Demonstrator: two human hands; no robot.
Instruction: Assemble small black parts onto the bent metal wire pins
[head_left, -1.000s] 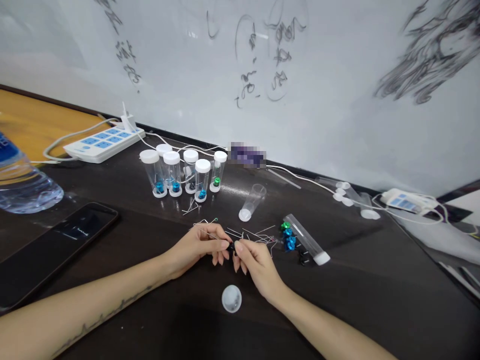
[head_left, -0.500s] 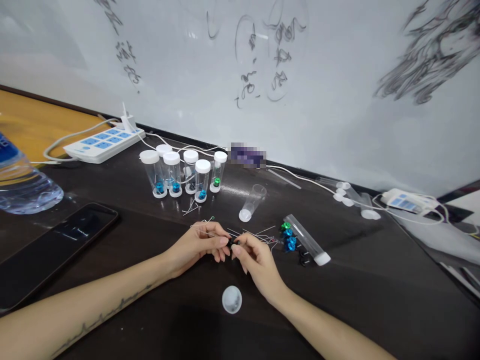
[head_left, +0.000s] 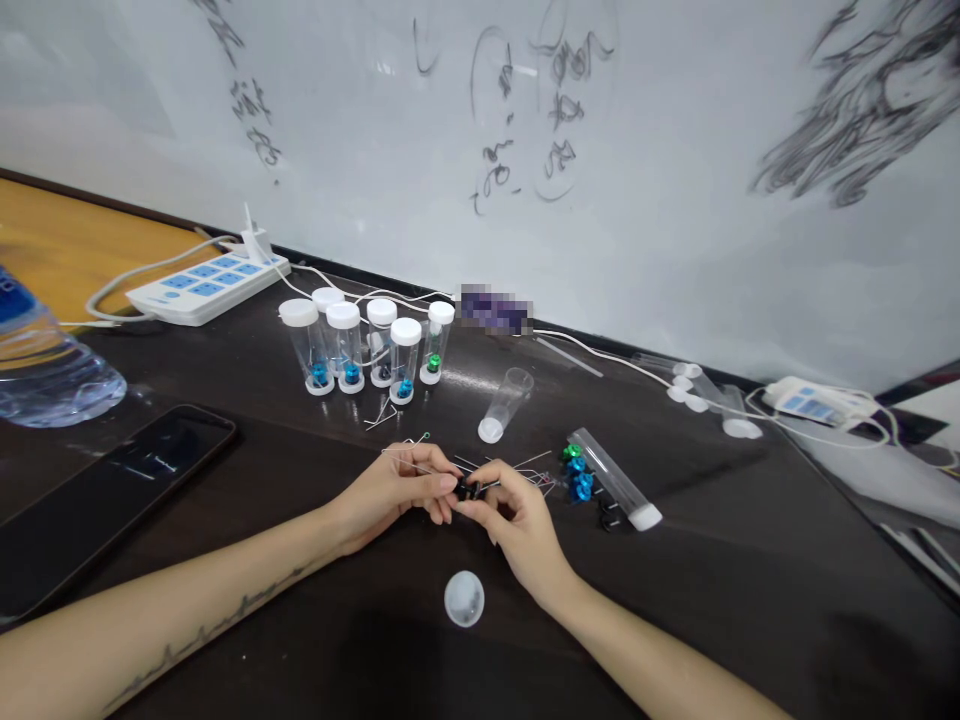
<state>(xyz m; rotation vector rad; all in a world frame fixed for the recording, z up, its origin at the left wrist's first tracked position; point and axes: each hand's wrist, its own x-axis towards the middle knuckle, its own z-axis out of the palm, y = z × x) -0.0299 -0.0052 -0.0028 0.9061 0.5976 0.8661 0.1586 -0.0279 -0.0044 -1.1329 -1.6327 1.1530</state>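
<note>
A small black part (head_left: 468,489) sits between my two hands above the dark table, its exact kind hard to make out. My left hand (head_left: 409,492) is closed, thumb and fingertips pinching its left side. Thin metal wire (head_left: 405,455) shows over the left fingers. On the other side, my right hand (head_left: 506,508) is closed too, thumb and forefinger at the black part. Behind the right hand lie several thin bent metal rods (head_left: 536,465). Blue metal parts (head_left: 580,487), a green one (head_left: 572,452) and black ones (head_left: 609,512) lie right of it.
Several capped clear tubes (head_left: 405,365) stand behind my left hand. One tube (head_left: 508,400) lies behind the hands, another (head_left: 619,482) at right. A white cap (head_left: 464,599) lies in front. Left are a phone (head_left: 120,500), water bottle (head_left: 52,370) and power strip (head_left: 210,285).
The fingers of my right hand have shifted slightly around the black part, so more of it shows between the hands. My left hand stays nearly in place.
</note>
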